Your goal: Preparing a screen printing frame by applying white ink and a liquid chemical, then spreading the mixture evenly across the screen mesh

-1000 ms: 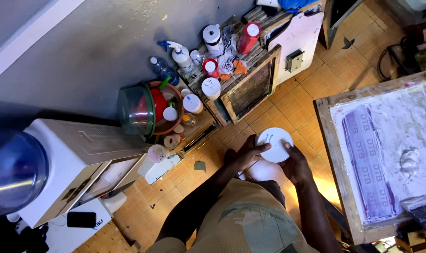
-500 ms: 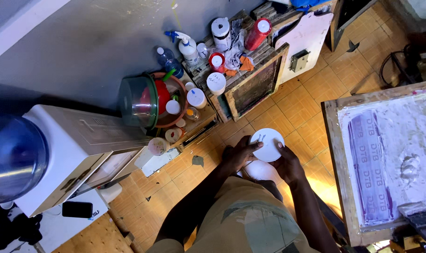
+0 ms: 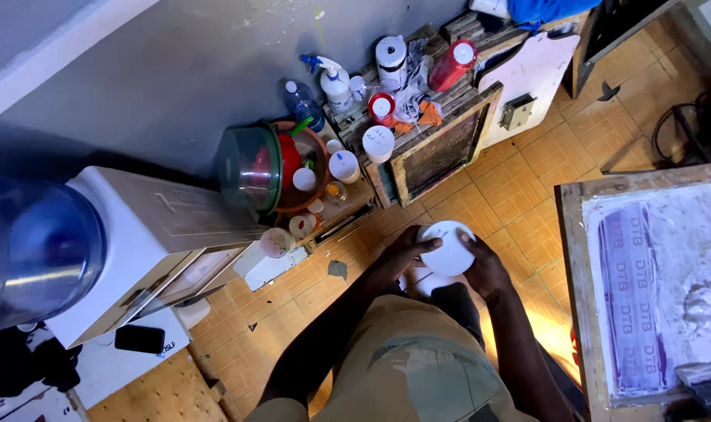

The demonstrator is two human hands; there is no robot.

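Both hands meet in front of the person's body, above the orange tiled floor [image 3: 519,195]. The left hand [image 3: 398,254] curls its fingers around the left edge of a round white lid [image 3: 447,247], thumb lying across the top. The right hand [image 3: 487,270] cups the lid's right side from below, fingers closed on its rim. Just under the lid sits a white tub [image 3: 430,283], mostly hidden by the hands; whether the lid touches it cannot be told.

To the right stands a wooden-framed printing screen [image 3: 652,289] with purple print on pale mesh. To the left is a white water dispenser [image 3: 144,250] carrying a blue water bottle [image 3: 31,250], and a black phone [image 3: 139,339] lies on the white surface beside it.

Farther off, against the grey wall, a red bowl [image 3: 293,168] with a green glass lid [image 3: 250,168] holds small white jars. Beyond it a wooden pallet [image 3: 441,101] carries a spray bottle [image 3: 334,78], a red can [image 3: 452,66], a roll of paper [image 3: 391,61] and rags.
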